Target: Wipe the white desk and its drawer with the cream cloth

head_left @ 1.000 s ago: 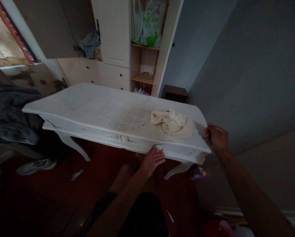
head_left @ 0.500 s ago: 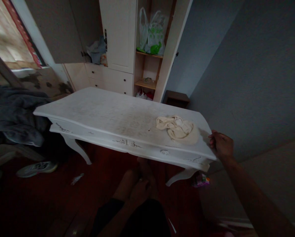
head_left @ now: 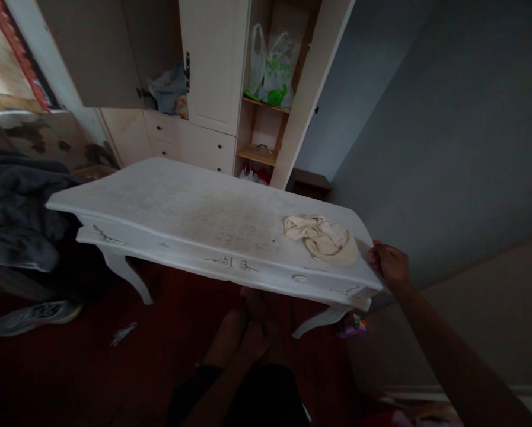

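A white table [head_left: 190, 198] with curved legs and dark smudges on its top stands in front of me. My right hand [head_left: 392, 265] is at its right edge, fingers curled against the rim. Close by on the tabletop lies a crumpled cream cloth [head_left: 332, 242], untouched by either hand. Low in the view, my left hand [head_left: 254, 342] rests by my bent legs, in front of the table. Its fingers are too dark to make out.
Behind the table stands a white wardrobe [head_left: 212, 71] with doors ajar and plastic bags [head_left: 278, 71] on a shelf. Dark clothes [head_left: 21, 207] are heaped at left. A shoe [head_left: 34, 317] and a purple packet [head_left: 352, 326] lie on the red floor. A grey wall [head_left: 461, 148] rises at right.
The view has shifted a little, so the table's ends and the shoe appear farther left. My right hand stays at the table's right edge; the left stays by my legs.
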The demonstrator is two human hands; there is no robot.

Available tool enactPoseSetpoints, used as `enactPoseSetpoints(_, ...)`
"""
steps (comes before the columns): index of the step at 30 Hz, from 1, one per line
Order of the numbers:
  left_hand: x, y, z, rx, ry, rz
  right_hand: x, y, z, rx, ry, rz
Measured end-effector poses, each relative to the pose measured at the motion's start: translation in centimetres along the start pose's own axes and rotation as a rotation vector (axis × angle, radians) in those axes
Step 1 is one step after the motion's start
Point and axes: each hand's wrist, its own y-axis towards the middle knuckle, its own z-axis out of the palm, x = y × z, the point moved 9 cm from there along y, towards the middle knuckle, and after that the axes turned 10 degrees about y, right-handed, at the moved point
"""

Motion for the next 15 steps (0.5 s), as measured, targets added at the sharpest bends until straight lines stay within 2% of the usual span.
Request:
enactPoseSetpoints(5,0.8,-0.4,0.5,-0.073,-0.16,-0.003,0.8,-0.3,0.3,0.008,-0.056,-0.018)
enactPoseSetpoints(8,1.4,-0.4,0.7,-0.096,-0.161,-0.013,1.1,-0.5,0.3,-0.006,-0.079,-0.026)
enactPoseSetpoints(12,1.4,-0.2,0.3,-0.105,-0.171,0.013,1.4,-0.5,0.7,0.014,-0.121,-0.036)
enactPoseSetpoints(15,1.1,-0.2,0.0,-0.073,-0.293,0.026,1.5,-0.5,0.8,0.022,-0.165,-0.052)
